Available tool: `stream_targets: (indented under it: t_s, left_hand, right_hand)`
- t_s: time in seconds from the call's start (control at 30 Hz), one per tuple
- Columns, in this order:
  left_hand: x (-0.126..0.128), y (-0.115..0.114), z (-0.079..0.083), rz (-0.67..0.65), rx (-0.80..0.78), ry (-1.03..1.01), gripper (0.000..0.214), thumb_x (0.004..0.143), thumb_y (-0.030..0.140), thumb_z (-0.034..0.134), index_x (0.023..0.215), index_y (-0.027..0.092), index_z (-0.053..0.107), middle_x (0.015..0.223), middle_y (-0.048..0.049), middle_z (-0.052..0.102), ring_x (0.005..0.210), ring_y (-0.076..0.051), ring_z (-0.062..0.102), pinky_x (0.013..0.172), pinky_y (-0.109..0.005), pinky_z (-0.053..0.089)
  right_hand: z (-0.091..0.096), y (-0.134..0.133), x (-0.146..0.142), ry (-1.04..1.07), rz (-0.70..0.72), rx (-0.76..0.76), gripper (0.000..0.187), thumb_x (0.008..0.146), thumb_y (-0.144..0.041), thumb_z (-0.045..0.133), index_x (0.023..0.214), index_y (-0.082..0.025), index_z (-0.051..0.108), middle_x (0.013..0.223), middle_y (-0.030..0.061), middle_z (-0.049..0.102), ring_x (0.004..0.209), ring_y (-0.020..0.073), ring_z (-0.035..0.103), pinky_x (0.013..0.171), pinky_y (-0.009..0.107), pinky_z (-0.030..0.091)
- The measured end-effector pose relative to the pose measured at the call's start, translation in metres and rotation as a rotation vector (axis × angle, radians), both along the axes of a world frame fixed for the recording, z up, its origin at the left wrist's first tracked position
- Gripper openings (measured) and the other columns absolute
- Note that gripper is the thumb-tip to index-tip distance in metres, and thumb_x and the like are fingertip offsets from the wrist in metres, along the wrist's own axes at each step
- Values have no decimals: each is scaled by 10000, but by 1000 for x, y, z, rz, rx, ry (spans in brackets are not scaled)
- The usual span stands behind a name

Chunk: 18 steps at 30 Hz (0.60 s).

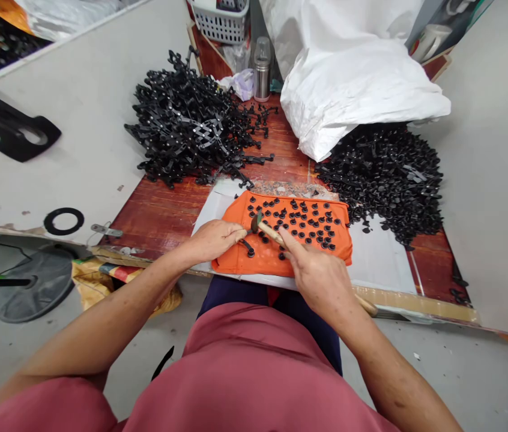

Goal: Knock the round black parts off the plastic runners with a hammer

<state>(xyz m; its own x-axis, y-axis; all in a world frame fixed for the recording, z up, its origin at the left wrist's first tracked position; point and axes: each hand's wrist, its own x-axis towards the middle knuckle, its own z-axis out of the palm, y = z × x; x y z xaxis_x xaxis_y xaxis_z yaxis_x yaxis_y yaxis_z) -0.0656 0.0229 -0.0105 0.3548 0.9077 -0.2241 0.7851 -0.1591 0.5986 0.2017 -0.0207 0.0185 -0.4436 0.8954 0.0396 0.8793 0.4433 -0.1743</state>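
Note:
My right hand [319, 270] is closed around the wooden handle of a hammer [271, 233], the handle's end showing below the wrist. The hammer's head is over the orange cloth [263, 264], close beside my left fingertips. My left hand [215, 239] pinches a small black jointed part [249, 248], its round end resting on the cloth; the fingers and hammer head hide the rest. Several small black round-based pegs [301, 234] stand spread over the cloth.
A tall heap of black linked parts [182, 126] is at the back left. At the back right, loose black pieces [393, 174] spill from a white sack [362, 90]. A steel bottle [262, 75] and grey basket [222, 24] stand at the back. Pale side panels flank the tabletop [146, 207].

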Motion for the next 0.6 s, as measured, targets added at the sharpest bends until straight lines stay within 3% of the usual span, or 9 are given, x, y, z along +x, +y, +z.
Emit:
stream_targets:
  t_s: [0.07,0.17,0.37,0.6]
  left_hand:
    - [0,0,0,9,-6,9,397,930,473,359,646,210,442,628,11,505,615,-147,461,624,-275,291]
    - [0,0,0,22,-17,19,407,935,477,347,642,212,445,632,6,513,620,-152,470,630,-279,297]
    - [2,1,1,25,-30,28,397,939,473,354,656,214,457,656,6,537,638,-157,489,634,-279,306]
    - [-2,-1,3,75,-65,-77,416,921,503,377,628,209,410,614,21,465,612,-141,452,611,-261,309]
  right_hand:
    - [0,2,-2,-42,12,-7,555,1060,-269,464,1612,-313,418,882,42,770,699,198,713,660,278,570]
    - [0,3,-2,40,-9,53,551,1078,-270,409,1628,-294,387,971,64,782,750,180,714,703,261,572]
    - [3,6,-2,-82,8,-14,541,1046,-264,496,1585,-301,464,809,29,764,646,188,697,607,259,534]
    - [5,8,6,248,-22,95,537,1065,-260,455,1600,-294,434,1095,52,791,819,182,738,733,282,583]
